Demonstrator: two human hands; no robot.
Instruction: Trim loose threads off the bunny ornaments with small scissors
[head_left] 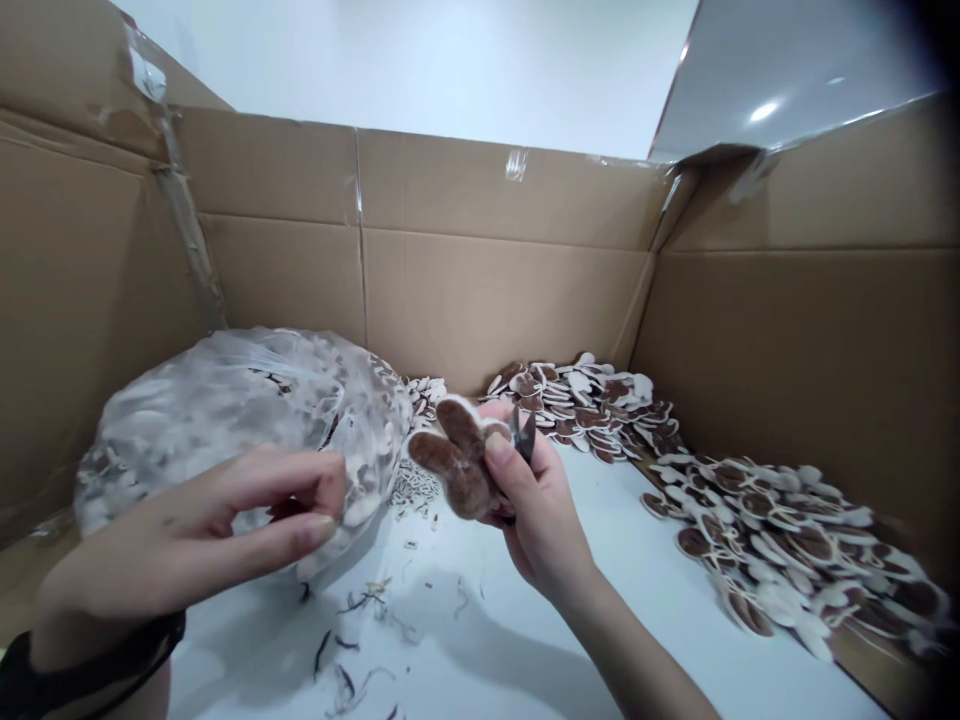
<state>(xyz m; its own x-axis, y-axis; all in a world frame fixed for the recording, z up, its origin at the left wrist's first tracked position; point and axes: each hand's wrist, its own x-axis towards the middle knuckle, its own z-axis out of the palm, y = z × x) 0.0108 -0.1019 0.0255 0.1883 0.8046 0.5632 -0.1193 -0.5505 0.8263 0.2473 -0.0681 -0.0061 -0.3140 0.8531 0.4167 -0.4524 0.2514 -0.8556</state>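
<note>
My right hand (536, 500) grips a small brown plush bunny-head piece (461, 460) with white edging, its two ears pointing up and left. The thumb presses on its face. Dark-bladed snips (525, 437) are tucked in the same hand, blades pointing up beside the piece; their handles are hidden by the palm. My left hand (277, 510) hovers left of the piece, in front of a plastic bag, and does not touch the piece. Its fingers are curled toward the thumb in a pinch; whether something thin lies between them is hidden.
A large translucent bag (247, 410) full of pieces stands at left. Piles of brown-and-white bunny pieces lie at the back (592, 405) and along the right (795, 550). Thread scraps (345, 640) litter the white surface (510, 660). Cardboard walls (495, 290) enclose it.
</note>
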